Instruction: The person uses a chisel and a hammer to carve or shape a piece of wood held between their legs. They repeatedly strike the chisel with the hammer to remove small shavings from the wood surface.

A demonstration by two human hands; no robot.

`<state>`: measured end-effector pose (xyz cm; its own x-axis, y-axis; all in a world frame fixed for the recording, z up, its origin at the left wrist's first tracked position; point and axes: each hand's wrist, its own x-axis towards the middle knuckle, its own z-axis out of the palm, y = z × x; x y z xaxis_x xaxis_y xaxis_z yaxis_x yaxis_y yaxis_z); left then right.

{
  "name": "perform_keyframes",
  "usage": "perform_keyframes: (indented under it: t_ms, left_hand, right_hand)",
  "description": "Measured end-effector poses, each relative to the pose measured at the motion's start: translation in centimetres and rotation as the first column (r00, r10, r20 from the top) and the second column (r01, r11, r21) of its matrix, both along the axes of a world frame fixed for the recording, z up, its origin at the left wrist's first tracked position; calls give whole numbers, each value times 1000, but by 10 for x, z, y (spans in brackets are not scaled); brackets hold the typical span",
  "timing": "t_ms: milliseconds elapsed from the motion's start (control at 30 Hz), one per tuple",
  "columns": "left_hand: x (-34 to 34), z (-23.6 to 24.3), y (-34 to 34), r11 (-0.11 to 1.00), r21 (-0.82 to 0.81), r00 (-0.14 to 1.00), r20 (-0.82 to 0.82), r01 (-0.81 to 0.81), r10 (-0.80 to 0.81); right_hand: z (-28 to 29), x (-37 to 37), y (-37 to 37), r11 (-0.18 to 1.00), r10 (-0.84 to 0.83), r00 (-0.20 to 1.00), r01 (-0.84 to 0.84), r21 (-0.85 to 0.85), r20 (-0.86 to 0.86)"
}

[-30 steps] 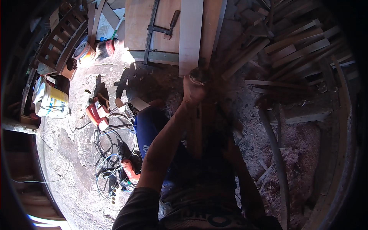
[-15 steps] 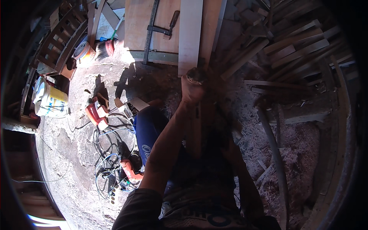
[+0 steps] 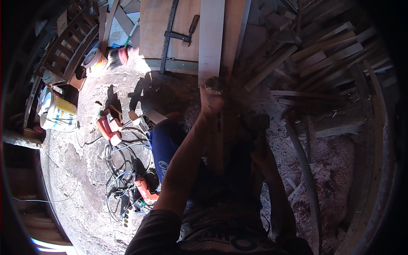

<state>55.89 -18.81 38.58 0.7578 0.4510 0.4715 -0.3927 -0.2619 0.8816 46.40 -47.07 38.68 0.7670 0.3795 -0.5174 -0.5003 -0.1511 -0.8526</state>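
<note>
My left hand (image 3: 211,102) is closed in a fist round an upright chisel handle (image 3: 215,83); its round, worn top shows above the fist, and its blade is hidden. Under that fist runs a narrow wooden piece (image 3: 215,148), lying lengthwise towards my lap in deep shadow. My right hand (image 3: 262,160), dim at the right of my lap, grips a mallet. The mallet's dark, blocky head (image 3: 259,122) stands out ahead of that hand, apart from the chisel handle. A pale long board (image 3: 211,38) reaches from the far edge to just beyond my left fist.
A bar clamp (image 3: 167,36) lies on a wide panel (image 3: 148,25) ahead. On the left floor are a red power tool (image 3: 108,127), an orange drill (image 3: 144,190), tangled cables (image 3: 112,161) and a white-yellow bucket (image 3: 59,110). Timber offcuts (image 3: 327,46) pile up at right.
The mallet's head, blurred and dark before, now shows plainly to the right of my left fist. My right hand has moved up and slightly right. My left hand stays nearly in place.
</note>
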Motion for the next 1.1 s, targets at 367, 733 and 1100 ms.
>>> perform_keyframes:
  t_ms: [367, 733, 1100]
  left_hand:
    - [1, -2, -7, 997, -78, 1000, -12, 27, -28]
    - [-4, 0, -5, 998, -45, 999, 5, 46, -46]
    - [-1, 4, -12, 990, -86, 978, 187, 115, -97]
  right_hand:
    - [68, 24, 28, 855, 469, 607, -128, -503, 642]
    - [150, 52, 74, 876, 479, 289, -109, -469, 829]
    - [135, 55, 95, 655, 727, 299, -29, -755, 619]
